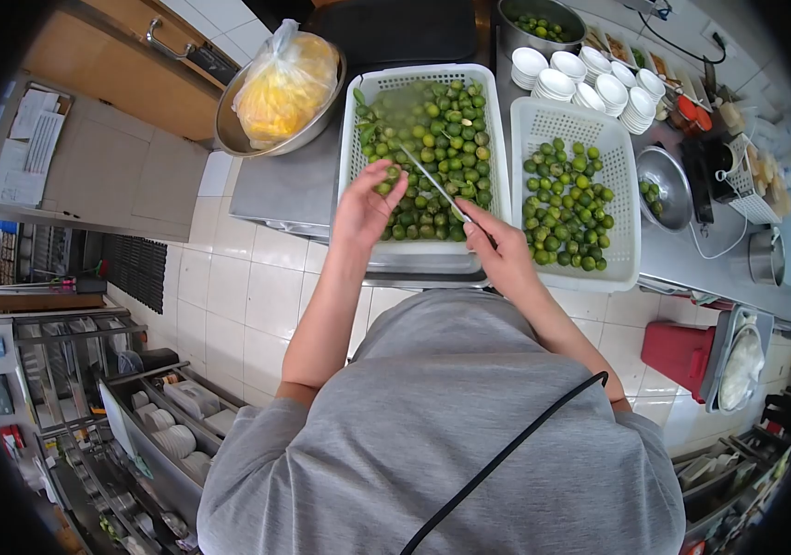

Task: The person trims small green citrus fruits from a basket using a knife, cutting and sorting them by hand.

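My left hand [370,205] is over the left side of a white perforated basket [348,139] full of small green citrus fruits [446,129]. Its thumb and fingers pinch one small green lime [393,173]. In my right hand [499,248] is a knife [434,181] with a dark handle; its thin blade slants up and left across the fruit, with the tip near the lime. Some leaves lie among the fruit. A second white basket [625,199], just right of the first, has fewer green limes [567,208] in it.
At the back left, a metal bowl [229,109] carries a plastic bag of yellow contents [286,88]. Stacked white cups [590,79] and a metal pot of limes [543,26] stand at the back right. A metal bowl [664,171] is farther right. Below is a red bin [678,356].
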A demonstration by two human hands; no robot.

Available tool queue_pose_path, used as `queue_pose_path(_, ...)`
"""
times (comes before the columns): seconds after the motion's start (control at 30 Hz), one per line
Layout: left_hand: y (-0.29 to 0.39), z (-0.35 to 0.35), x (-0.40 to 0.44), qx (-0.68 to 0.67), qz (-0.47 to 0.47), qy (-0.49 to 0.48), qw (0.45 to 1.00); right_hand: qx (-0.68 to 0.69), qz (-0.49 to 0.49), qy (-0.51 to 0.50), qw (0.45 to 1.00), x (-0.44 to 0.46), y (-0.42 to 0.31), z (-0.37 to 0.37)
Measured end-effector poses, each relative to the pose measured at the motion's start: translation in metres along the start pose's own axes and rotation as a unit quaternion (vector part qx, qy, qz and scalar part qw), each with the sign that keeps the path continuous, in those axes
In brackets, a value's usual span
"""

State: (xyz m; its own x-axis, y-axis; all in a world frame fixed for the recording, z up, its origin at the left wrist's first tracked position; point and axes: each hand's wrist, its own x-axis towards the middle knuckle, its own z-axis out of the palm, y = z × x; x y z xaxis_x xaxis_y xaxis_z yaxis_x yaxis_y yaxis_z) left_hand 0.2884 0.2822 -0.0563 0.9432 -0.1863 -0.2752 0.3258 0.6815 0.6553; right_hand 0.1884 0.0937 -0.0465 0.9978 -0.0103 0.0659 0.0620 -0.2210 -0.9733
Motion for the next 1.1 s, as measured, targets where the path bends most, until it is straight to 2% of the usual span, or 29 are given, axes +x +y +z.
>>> queue_pose_path(0.07, 0.004, -0.016, 0.02, -0.006, -0.014, 0.006, 1.0, -0.002, 0.026, -0.006, 1.0, 0.002, 0.002, -0.007)
queue_pose_path(0.13, 0.002, -0.029, 0.039, 0.232, -0.089, 0.01, 0.969, -0.003, 0.051, -0.012, 0.999, 0.002, 0.0, -0.01)
queue_pose_path(0.17, -0.001, -0.031, 0.048, 0.392, -0.114, 0.003, 0.913, -0.003, 0.045, -0.005, 0.999, 0.001, -0.002, -0.01)
queue_pose_path(0.2, -0.008, -0.034, 0.053, 0.392, -0.113, 0.002, 0.913, -0.003, 0.038, 0.004, 0.999, 0.001, -0.003, -0.011)
queue_pose_path(0.23, -0.016, -0.032, 0.057, 0.598, -0.02, -0.064, 0.798, -0.004, 0.037, 0.005, 0.999, 0.0, -0.002, -0.01)
queue_pose_path(0.27, -0.026, -0.032, 0.061, 0.763, 0.075, -0.126, 0.629, 0.004, 0.024, 0.01, 1.0, -0.001, 0.001, -0.009)
queue_pose_path(0.3, -0.038, -0.038, 0.066, 0.763, 0.076, -0.127, 0.629, 0.012, 0.01, 0.014, 1.0, -0.002, 0.004, -0.008)
queue_pose_path(0.37, -0.054, -0.042, 0.07, 0.879, 0.111, -0.145, 0.441, 0.006, 0.005, 0.017, 1.0, -0.003, 0.006, -0.008)
queue_pose_path(0.4, -0.055, -0.046, 0.074, 0.879, 0.113, -0.146, 0.441, 0.0, 0.001, 0.021, 1.0, -0.003, 0.006, -0.008)
queue_pose_path(0.47, -0.042, -0.03, 0.065, 0.859, 0.096, -0.14, 0.483, -0.009, 0.019, 0.019, 1.0, -0.004, 0.002, -0.014)
queue_pose_path(0.5, -0.035, -0.028, 0.062, 0.859, 0.097, -0.144, 0.481, -0.016, 0.039, 0.014, 0.999, -0.004, 0.0, -0.016)
queue_pose_path(0.53, -0.027, -0.028, 0.058, 0.741, 0.005, -0.116, 0.662, -0.015, 0.039, 0.018, 0.999, -0.004, -0.001, -0.017)
queue_pose_path(0.57, -0.021, -0.022, 0.051, 0.582, -0.089, -0.081, 0.804, -0.01, 0.03, 0.03, 0.999, -0.005, -0.001, -0.018)
queue_pose_path(0.6, -0.018, -0.017, 0.041, 0.583, -0.09, -0.083, 0.803, -0.006, 0.022, 0.04, 0.999, -0.005, -0.002, -0.019)
queue_pose_path(0.63, -0.012, -0.005, 0.023, 0.443, -0.071, -0.099, 0.888, -0.006, 0.023, 0.041, 0.999, -0.005, -0.002, -0.019)
queue_pose_path(0.67, -0.007, 0.003, 0.011, 0.29, -0.05, -0.111, 0.949, -0.008, 0.023, 0.036, 0.999, -0.005, -0.002, -0.018)
queue_pose_path(0.8, -0.002, 0.013, -0.005, 0.198, -0.031, -0.087, 0.976, 0.004, -0.001, 0.013, 1.0, -0.002, 0.003, -0.01)
queue_pose_path(0.87, 0.0, 0.012, -0.007, 0.162, -0.057, -0.061, 0.983, -0.001, -0.004, 0.006, 1.0, -0.001, 0.004, -0.006)
queue_pose_path(1.0, 0.002, 0.017, -0.011, 0.139, -0.05, -0.046, 0.988, -0.001, -0.009, -0.009, 1.0, -0.001, 0.0, -0.003)
queue_pose_path(1.1, 0.004, 0.021, -0.013, 0.153, 0.001, -0.044, 0.987, -0.022, -0.025, -0.009, 0.999, -0.002, -0.003, -0.003)
